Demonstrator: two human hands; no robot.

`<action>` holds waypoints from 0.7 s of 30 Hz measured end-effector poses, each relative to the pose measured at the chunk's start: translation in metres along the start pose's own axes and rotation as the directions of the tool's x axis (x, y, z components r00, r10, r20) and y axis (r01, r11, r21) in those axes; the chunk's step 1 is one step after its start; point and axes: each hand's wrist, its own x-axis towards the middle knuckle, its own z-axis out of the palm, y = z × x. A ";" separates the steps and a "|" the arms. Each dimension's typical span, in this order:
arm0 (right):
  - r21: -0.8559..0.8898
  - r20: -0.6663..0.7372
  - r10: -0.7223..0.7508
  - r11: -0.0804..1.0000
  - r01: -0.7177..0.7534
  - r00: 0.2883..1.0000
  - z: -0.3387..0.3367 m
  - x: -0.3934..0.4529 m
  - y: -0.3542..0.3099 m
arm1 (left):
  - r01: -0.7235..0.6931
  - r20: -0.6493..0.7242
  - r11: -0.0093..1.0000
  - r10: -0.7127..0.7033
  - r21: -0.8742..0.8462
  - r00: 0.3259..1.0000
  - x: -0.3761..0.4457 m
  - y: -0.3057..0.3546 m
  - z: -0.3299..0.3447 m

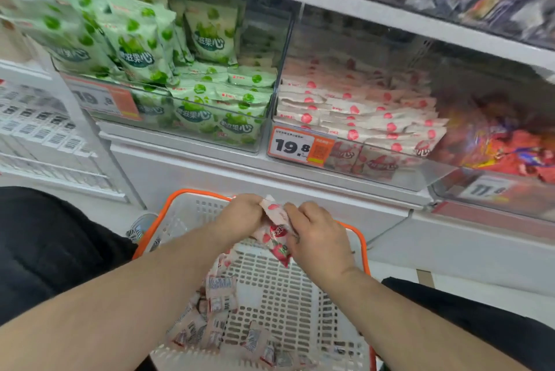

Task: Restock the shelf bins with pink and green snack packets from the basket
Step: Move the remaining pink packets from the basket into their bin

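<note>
- I am crouched before a white shop shelf point(192, 166) that carries clear bins; the basket point(303, 295) sits on the floor right below it, between my knees, so each reach up is short.
- Above the basket and to its left, the green bin point(168, 118) is packed with green packets point(195, 112), some standing, some lying flat.
- Above the basket and to its right, the pink bin point(390, 169) holds pink packets point(360, 118) in flat rows, with a price tag point(300, 146) reading 19.8 on its front.
- My left hand point(240, 216) and right hand point(318, 238) hover over the basket's far rim point(198, 192), both clenched on 1 small bunch of pink packets point(276, 232); I hold it between the 2 hands, I judge, to square the packets up so they go in as a tidy stack.
- More packets point(210, 313) lie loose on the basket floor, most showing barcode backs, so colour is hard to tell; I see no plainly green ones there.
- Next, I judge, the bunch goes up and right of the basket into the pink bin, laid flat like the rows already there.
</note>
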 end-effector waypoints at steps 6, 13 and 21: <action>0.019 0.056 0.076 0.997 -0.077 0.996 -0.029 0.008 -0.017 | 0.013 0.142 0.876 0.064 -0.481 0.988 -0.031 0.025 -0.004; 0.349 0.106 0.234 0.901 -0.256 0.967 -0.082 0.022 -0.003 | -0.211 0.096 0.973 0.220 -0.097 0.971 -0.039 0.049 -0.017; 0.632 0.477 0.259 0.563 -0.533 0.840 -0.109 0.025 0.017 | -0.539 0.217 0.837 0.511 0.096 0.832 -0.051 0.094 -0.017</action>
